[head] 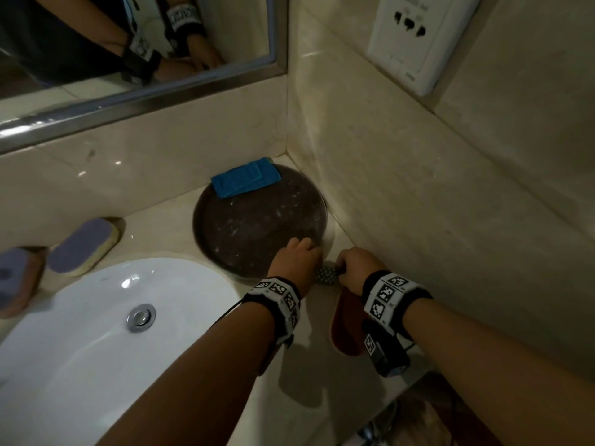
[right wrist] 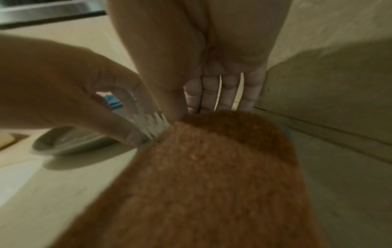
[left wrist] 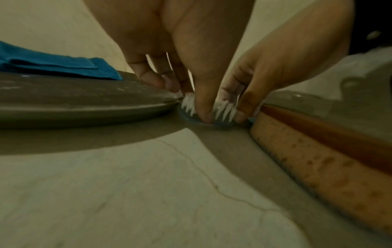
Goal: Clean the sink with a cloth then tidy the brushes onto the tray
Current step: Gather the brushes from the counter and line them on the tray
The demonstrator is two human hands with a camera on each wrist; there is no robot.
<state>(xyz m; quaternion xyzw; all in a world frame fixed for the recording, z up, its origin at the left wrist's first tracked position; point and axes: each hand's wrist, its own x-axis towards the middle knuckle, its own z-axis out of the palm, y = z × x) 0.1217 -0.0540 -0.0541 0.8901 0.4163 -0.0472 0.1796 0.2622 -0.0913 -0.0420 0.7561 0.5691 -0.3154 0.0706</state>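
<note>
A small round brush [head: 325,275] with white bristles [left wrist: 224,109] and a blue base lies on the counter, between the dark round tray [head: 257,226] and a red-brown scrubber [head: 346,323]. My left hand [head: 309,252] pinches the brush from the tray side, thumb down on its base. From the wall side my right hand [head: 343,267] grips the same brush, fingers pointing down behind the scrubber [right wrist: 212,184]. A folded blue cloth [head: 244,177] lies on the tray's far edge. The white sink [head: 96,333] is at the lower left.
Two purple-topped sponges [head: 83,246] lie on the counter left of the tray, behind the sink. Tiled walls meet in a corner just behind the tray. A mirror [head: 128,43] hangs above and a wall socket [head: 415,37] is at the upper right.
</note>
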